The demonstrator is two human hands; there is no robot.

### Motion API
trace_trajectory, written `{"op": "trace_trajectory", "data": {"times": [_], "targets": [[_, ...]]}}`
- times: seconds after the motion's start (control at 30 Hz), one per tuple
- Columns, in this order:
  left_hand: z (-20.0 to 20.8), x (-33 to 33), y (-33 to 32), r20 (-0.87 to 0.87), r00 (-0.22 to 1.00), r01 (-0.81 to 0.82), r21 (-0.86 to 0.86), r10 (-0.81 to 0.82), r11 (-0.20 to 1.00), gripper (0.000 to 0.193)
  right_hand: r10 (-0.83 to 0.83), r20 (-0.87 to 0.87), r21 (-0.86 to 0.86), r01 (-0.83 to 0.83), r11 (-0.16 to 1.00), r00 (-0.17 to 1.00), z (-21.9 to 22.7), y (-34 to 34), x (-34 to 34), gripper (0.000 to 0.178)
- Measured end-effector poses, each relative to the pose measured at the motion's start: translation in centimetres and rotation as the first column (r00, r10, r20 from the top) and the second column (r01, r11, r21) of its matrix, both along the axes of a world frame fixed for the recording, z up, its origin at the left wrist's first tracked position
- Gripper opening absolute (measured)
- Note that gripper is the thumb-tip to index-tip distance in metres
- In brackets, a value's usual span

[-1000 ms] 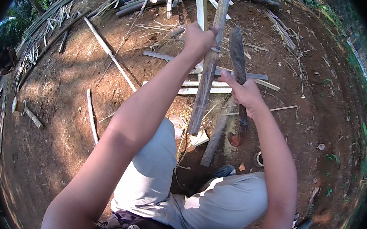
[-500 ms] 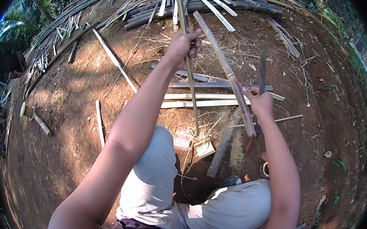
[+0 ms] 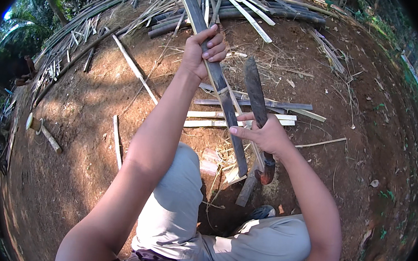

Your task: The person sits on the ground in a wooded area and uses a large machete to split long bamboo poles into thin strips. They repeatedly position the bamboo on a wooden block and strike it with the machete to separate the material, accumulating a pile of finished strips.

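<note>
My left hand [image 3: 203,55] is closed around a long, dark bamboo strip [image 3: 217,79] that slants from the top of the view down toward the ground before my knees. My right hand [image 3: 270,136] holds a machete [image 3: 256,91] across the palm, its dark blade pointing up and away, its reddish handle end below the wrist. Thumb and forefinger of that hand reach to the strip's right edge, seemingly touching it. A paler bamboo edge shows behind the strip; whether it is a separate piece, I cannot tell. The strip's lower end is over light shavings [image 3: 231,155].
Split bamboo pieces [image 3: 209,124] lie crosswise on the dirt beyond my knees. A short dark piece [image 3: 246,192] rests near my foot. Piles of bamboo poles [image 3: 288,17] and slats stand at the far side. A thin pole [image 3: 130,63] and a stick [image 3: 51,140] lie at left.
The strip in my left hand has turned its broad dark face up. My right hand, with the machete, has moved left to it; the separate strip at that hand no longer shows distinctly.
</note>
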State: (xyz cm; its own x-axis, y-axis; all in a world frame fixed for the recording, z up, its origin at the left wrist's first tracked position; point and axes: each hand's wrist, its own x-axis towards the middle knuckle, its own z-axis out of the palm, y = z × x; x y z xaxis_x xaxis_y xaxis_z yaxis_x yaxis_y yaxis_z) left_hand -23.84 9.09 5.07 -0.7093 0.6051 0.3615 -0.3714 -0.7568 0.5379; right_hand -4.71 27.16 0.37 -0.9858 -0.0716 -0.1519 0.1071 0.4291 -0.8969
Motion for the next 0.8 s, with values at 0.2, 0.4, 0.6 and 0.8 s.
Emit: {"op": "trace_trajectory", "data": {"times": [0.2, 0.4, 0.6, 0.8], "targets": [[0.9, 1.1, 0.4, 0.035, 0.952, -0.293, -0.173, 0.303, 0.940, 0.021, -0.047, -0.061, 0.121, 0.054, 0.991, 0.997, -1.1, 0.3, 0.1, 0.053], [2.0, 2.9, 0.9, -0.088, 0.933, -0.359, -0.323, 0.350, 0.876, 0.019, -0.167, -0.027, 0.020, 0.167, 0.986, 0.986, -2.1, 1.1, 0.1, 0.045], [3.3, 4.3, 2.5, -0.364, 0.854, -0.501, -0.386, 0.371, 0.775, 0.050, -0.195, 0.087, -0.253, 0.211, 0.944, 0.977, -3.1, 2.8, -0.5, 0.031], [3.3, 3.6, 0.5, -0.342, 0.844, -0.537, -0.513, 0.414, 0.670, 0.061, -0.100, 0.065, -0.295, 0.115, 0.949, 0.993, -3.3, 1.9, -0.9, 0.025]]}}
